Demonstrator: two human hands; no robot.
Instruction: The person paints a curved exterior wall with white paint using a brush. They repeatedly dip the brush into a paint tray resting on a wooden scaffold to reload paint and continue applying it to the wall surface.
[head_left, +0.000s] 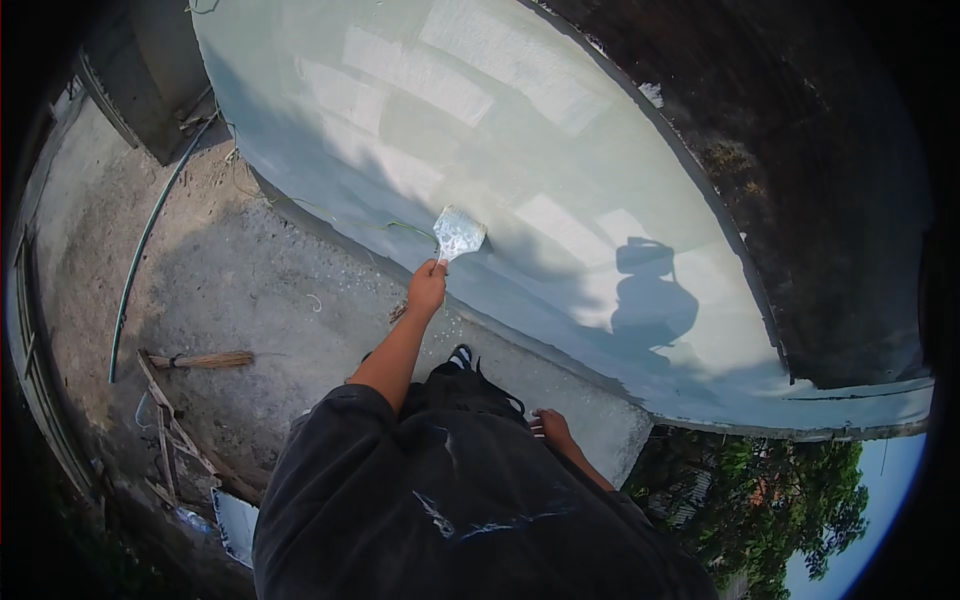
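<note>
My left hand (427, 286) grips the handle of a wide flat paintbrush (459, 231), whose head is smeared with whitish paint. The brush's bristle edge is at the lower part of a pale green-white wall (517, 165); whether it touches cannot be told for certain. Brighter white rectangular patches show on the wall, along with a shadow of a head and shoulders. A thin yellow-green line runs along the wall's foot and behind the brush. Down beside my body, my right hand (553, 427) hangs with fingers slightly bent and nothing visible in it.
White drips spot the concrete floor (247, 277). A straw broom (214, 360) lies on the left near a wooden frame (176, 435), a white panel (236, 525) and a plastic bottle (193, 520). A long green hose or pipe (150, 225) stretches across the floor. The floor ends near trees (757, 487).
</note>
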